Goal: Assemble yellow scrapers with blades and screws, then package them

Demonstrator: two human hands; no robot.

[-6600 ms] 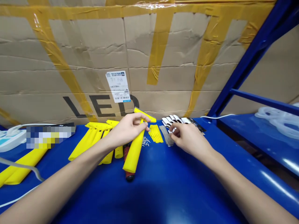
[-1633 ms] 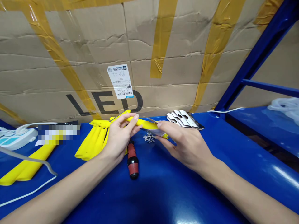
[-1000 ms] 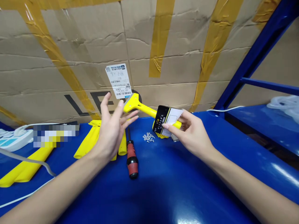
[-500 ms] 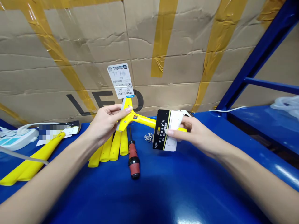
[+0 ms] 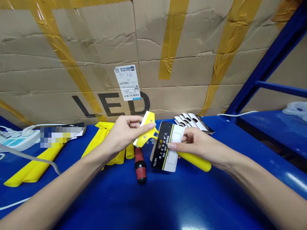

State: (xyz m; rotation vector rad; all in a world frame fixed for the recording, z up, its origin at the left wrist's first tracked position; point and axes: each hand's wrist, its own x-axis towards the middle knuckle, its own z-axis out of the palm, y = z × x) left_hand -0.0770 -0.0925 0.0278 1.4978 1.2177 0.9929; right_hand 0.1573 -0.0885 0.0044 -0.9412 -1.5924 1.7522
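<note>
My left hand (image 5: pixel 124 132) is closed on the head of a yellow scraper (image 5: pixel 145 137), thumb on its face near the screws. With fingers and thumb, my right hand (image 5: pixel 198 143) pinches a black-and-white packaging card (image 5: pixel 170 150) that is fitted around the scraper's handle. The handle's yellow end (image 5: pixel 197 161) sticks out below the right fingers. Under the scraper head a red-and-black screwdriver (image 5: pixel 140 167) lies on the blue surface, its shaft hidden. Small metal screws (image 5: pixel 153 140) are partly visible behind the scraper. Several yellow scrapers (image 5: pixel 97 142) lie beyond my left forearm.
More cards (image 5: pixel 193 120) lie in a stack behind my right hand. At left are two yellow handles (image 5: pixel 35 169) with a card, a white power strip (image 5: pixel 24 140) and cables. A taped cardboard box (image 5: pixel 148 48) stands behind, and a blue rack frame (image 5: pixel 261 64) at right.
The scraper has come lower and to the right, its handle now angled down. The card sits nearer the scraper's head, and the card stack behind my right hand shows more.
</note>
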